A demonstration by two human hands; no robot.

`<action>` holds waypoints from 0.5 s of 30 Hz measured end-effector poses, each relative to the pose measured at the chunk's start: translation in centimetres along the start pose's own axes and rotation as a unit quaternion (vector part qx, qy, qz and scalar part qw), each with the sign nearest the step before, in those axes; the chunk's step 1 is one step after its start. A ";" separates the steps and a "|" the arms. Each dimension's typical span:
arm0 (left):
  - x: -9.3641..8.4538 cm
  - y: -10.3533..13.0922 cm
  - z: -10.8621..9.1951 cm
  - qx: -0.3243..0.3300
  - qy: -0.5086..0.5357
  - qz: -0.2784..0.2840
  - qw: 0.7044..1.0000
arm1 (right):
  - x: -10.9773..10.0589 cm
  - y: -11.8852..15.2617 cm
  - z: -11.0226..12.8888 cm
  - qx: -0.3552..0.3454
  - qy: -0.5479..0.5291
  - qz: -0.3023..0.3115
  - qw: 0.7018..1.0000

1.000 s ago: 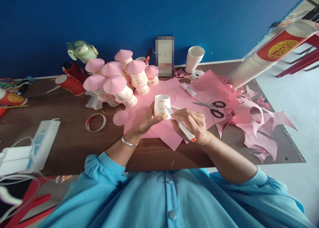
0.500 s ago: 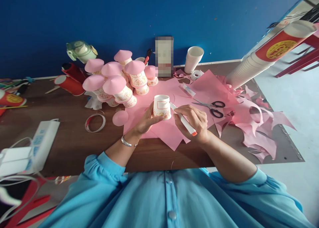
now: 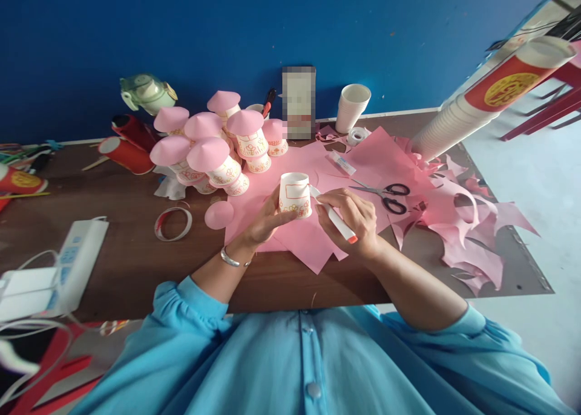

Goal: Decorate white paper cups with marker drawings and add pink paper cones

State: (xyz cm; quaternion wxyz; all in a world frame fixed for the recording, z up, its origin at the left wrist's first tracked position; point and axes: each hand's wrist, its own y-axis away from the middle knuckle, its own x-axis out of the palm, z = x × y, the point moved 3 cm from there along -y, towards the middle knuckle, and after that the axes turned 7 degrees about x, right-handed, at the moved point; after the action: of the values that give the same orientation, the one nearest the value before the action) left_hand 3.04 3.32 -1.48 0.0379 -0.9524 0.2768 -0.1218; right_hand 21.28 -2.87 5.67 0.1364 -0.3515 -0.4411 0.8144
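Fingers of the left hand (image 3: pixel 265 222) grip a white paper cup (image 3: pixel 295 198) by its side, above the pink paper (image 3: pixel 313 258) on the desk (image 3: pixel 127 270); those of the right hand (image 3: pixel 354 215) are closed round a white marker (image 3: pixel 338 220). Print on the small white tube (image 3: pixel 341 163), the power strip (image 3: pixel 75 264) and the red cup (image 3: pixel 511 88) is too small to read. Narrower end up, the paper cup's long axis is nearly upright, its drawn rectangle and flowers facing the wearer. Slanting, the marker points up and leftward at the cup's right side, orange end toward the wearer
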 end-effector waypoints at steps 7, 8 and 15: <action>0.1 -0.1 -0.2 0.010 -0.019 0.010 1.000 | 0.0 0.0 -0.1 0.001 0.010 0.003 1.000; 0.1 -0.1 -0.2 0.006 -0.017 0.008 1.000 | 0.0 0.0 -0.1 0.002 0.009 0.003 1.000; 0.0 -0.1 0.3 -0.003 0.007 0.006 1.000 | 0.3 0.3 0.1 0.003 -0.007 0.009 1.000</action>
State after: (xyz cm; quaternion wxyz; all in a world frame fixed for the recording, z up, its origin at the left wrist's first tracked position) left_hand 3.21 3.42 -1.76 0.0335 -0.9500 0.2831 -0.1277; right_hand 21.01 -2.98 5.32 0.1269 -0.3490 -0.4369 0.8193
